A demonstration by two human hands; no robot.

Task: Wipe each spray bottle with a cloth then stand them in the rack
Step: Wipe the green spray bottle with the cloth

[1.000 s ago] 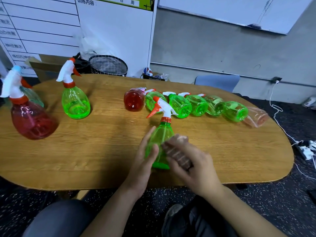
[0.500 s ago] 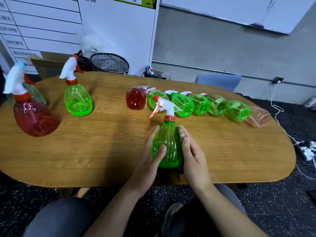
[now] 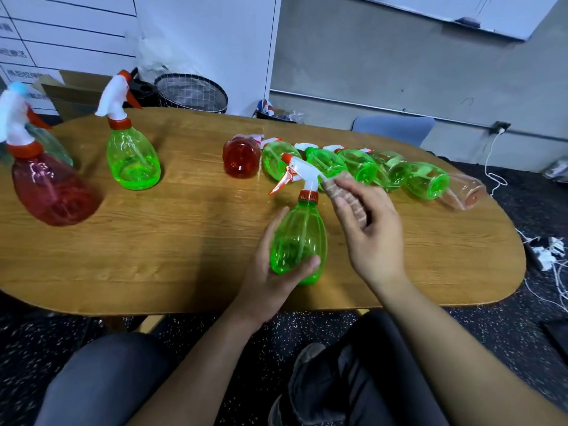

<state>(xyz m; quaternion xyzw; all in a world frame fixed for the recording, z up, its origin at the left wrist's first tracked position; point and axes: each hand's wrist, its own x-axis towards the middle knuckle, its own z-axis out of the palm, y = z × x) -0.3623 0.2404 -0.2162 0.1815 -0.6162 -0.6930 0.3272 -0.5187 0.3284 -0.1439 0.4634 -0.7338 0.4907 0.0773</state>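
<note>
Since the earlier frame, the right hand [image 3: 370,229] has lifted its folded brown cloth [image 3: 345,195] from the body to the white trigger head. Left hand [image 3: 270,265] grips the translucent green plastic spray bottle [image 3: 299,238], upright on the oval wooden surface [image 3: 184,229]; right fingers pinch the cloth.
</note>
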